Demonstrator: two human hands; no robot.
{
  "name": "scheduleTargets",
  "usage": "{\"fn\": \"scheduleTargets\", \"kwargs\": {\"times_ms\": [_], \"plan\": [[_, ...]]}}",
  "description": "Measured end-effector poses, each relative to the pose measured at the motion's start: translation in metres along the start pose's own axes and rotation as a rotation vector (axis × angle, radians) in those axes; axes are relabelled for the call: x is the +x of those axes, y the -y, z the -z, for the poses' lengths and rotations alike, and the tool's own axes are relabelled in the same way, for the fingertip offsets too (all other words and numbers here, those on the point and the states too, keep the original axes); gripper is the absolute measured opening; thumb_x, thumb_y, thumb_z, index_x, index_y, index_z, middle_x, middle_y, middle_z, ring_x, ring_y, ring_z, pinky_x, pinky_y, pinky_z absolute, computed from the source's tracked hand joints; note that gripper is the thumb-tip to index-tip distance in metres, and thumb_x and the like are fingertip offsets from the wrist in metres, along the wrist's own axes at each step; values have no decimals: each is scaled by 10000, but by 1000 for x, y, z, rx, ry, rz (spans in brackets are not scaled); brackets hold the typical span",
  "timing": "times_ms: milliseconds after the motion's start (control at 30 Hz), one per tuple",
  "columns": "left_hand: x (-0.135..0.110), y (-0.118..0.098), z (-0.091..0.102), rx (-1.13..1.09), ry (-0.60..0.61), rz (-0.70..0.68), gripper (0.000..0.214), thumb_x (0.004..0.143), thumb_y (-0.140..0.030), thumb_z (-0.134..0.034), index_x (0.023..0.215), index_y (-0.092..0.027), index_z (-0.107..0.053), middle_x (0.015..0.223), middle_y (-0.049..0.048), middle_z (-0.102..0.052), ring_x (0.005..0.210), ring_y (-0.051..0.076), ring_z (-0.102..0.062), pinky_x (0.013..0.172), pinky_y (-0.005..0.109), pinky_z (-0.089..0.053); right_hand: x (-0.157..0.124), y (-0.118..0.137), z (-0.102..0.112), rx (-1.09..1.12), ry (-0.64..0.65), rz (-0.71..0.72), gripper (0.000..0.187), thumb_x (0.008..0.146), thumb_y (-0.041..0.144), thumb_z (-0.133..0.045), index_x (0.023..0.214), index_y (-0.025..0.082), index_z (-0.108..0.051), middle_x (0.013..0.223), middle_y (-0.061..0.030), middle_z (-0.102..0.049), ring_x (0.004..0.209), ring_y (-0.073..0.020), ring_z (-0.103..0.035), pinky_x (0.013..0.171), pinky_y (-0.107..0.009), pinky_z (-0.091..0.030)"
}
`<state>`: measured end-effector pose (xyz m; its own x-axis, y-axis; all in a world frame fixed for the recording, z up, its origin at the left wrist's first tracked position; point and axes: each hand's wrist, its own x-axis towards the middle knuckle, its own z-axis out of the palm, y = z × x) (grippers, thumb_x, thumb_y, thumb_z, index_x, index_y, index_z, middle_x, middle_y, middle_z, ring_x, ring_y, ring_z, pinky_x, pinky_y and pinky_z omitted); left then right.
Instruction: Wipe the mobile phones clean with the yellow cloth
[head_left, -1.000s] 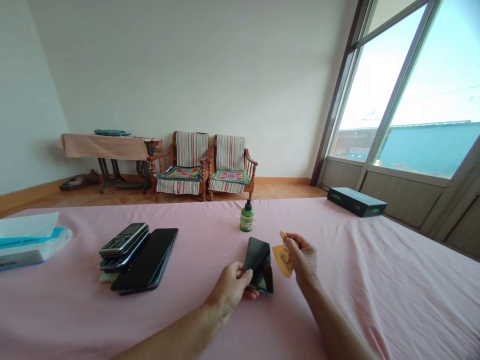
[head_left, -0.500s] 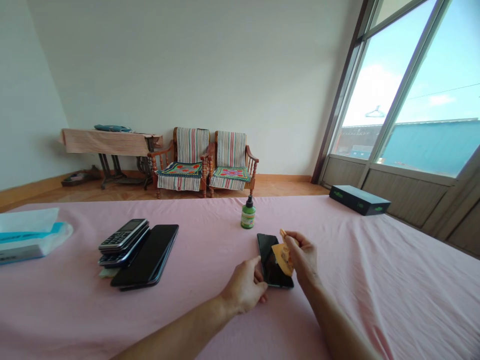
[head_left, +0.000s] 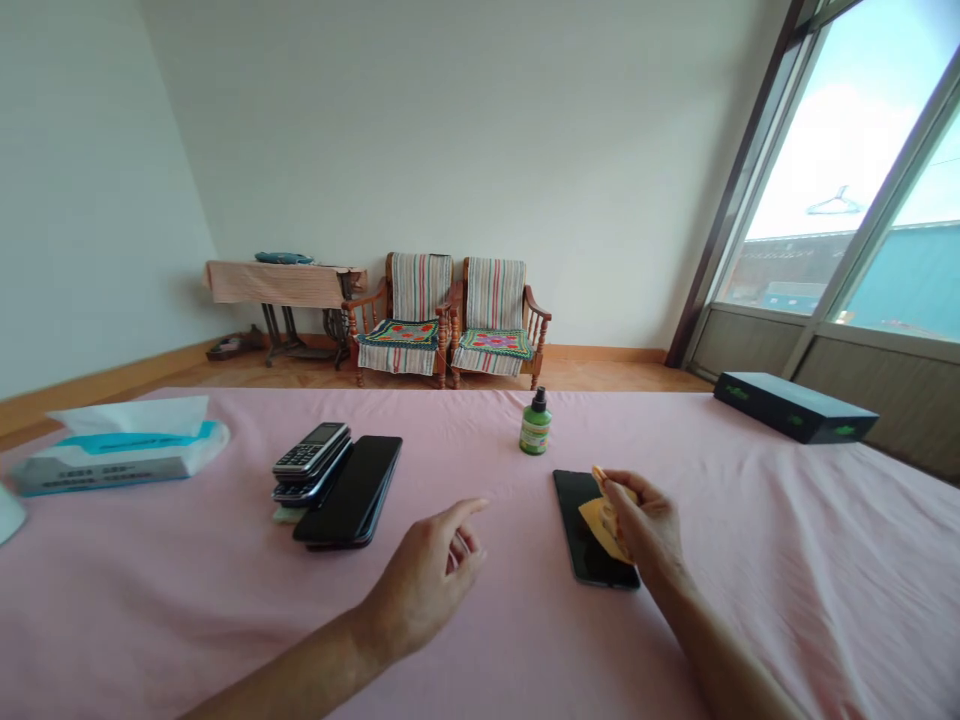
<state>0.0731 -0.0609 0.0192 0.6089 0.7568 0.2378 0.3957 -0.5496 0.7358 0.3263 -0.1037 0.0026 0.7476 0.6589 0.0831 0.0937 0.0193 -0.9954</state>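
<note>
A black smartphone (head_left: 581,530) lies flat on the pink cloth, screen up. Over its right side, my right hand (head_left: 649,520) pinches a yellow cloth (head_left: 602,525) whose loose end hangs against the screen. My left hand (head_left: 435,575) hovers apart from the phone, to its left, with fingers slightly curled and spread, holding nothing. Farther left, several phones are piled: a black smartphone (head_left: 352,490) on top of another, and beside it a stack of keypad phones (head_left: 311,450). Behind the single smartphone stands a green spray bottle (head_left: 535,430) with a black top.
A tissue pack (head_left: 127,455) lies at the left, near a partly visible white object (head_left: 7,515). A black box (head_left: 795,405) sits at the far right edge of the pink-covered surface (head_left: 480,450). Beyond are two wooden chairs (head_left: 495,345) and a cloth-covered table (head_left: 277,285).
My left hand has let go of the smartphone's left edge and moved away to the left. The right hand still holds the cloth over the phone. The camera view has turned left.
</note>
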Motion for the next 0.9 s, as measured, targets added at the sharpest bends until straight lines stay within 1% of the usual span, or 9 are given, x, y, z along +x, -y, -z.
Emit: {"fn": "scheduleTargets", "kwargs": {"times_ms": [100, 167, 233, 300, 400, 600, 733, 800, 900], "plan": [[-7, 21, 35, 268, -201, -59, 404, 831, -163, -464, 1234, -161, -501, 824, 11, -642, 692, 133, -607, 663, 228, -491, -5, 1, -2, -43, 17, -14, 442, 597, 466, -689, 857, 108, -700, 364, 72, -433, 284, -82, -377, 295, -194, -288], [-9, 39, 57, 568, -367, -66, 373, 852, -220, -471, 1221, -174, -499, 883, 31, -634, 773, 165, -614, 752, 281, -499, -7, 0, -3, -93, 29, -25, 468, 591, 484, -682, 877, 115, -701, 361, 73, -434, 284, -89, -390, 293, -195, -296], [-10, 56, 75, 667, -426, -16, 421, 856, -309, -506, 1239, -134, -482, 973, 91, -621, 923, 240, -592, 859, 379, -467, -8, 0, -3, -134, 29, -27, 485, 602, 499, -666, 899, 119, -701, 346, 75, -417, 282, -95, -390, 287, -193, -288], [-11, 68, 85, 733, -446, 33, 512, 832, -404, -554, 1241, -104, -482, 1067, 148, -599, 1046, 313, -538, 924, 456, -418, -8, 0, -3, -158, 19, -28, 498, 608, 510, -654, 911, 118, -702, 326, 78, -392, 276, -97, -379, 279, -192, -271], [-14, 74, 88, 803, -417, 91, 557, 801, -442, -597, 1229, -99, -502, 1105, 164, -590, 1083, 340, -510, 940, 473, -397, -9, 1, -3, -172, 20, -39, 526, 601, 522, -653, 937, 120, -697, 322, 76, -390, 280, -100, -370, 278, -192, -262], [-18, 64, 80, 880, -335, 183, 509, 811, -385, -578, 1237, -112, -515, 1106, 151, -587, 1055, 332, -501, 873, 440, -422, -11, 0, -4, -144, 34, -49, 556, 600, 554, -659, 952, 125, -679, 345, 79, -392, 298, -88, -362, 298, -181, -266], [-19, 60, 80, 887, -303, 219, 475, 823, -315, -530, 1258, -127, -498, 1140, 135, -568, 1081, 307, -484, 899, 407, -410, -11, 1, -4, -168, 43, -76, 573, 585, 555, -662, 959, 121, -685, 356, 69, -416, 302, -99, -383, 296, -194, -280], [-19, 59, 82, 882, -298, 240, 469, 804, -287, -527, 1246, -130, -504, 1151, 131, -557, 1087, 298, -482, 913, 396, -405, -11, 2, -3, -186, 59, -102, 581, 585, 557, -651, 973, 126, -687, 350, 69, -421, 301, -108, -391, 291, -200, -286], [-20, 57, 85, 867, -289, 274, 495, 744, -297, -563, 1210, -137, -527, 1153, 126, -548, 1080, 301, -486, 912, 388, -412, -12, 3, -4, -198, 51, -73, 565, 600, 558, -633, 965, 131, -691, 330, 74, -405, 292, -104, -380, 287, -195, -273]]}}
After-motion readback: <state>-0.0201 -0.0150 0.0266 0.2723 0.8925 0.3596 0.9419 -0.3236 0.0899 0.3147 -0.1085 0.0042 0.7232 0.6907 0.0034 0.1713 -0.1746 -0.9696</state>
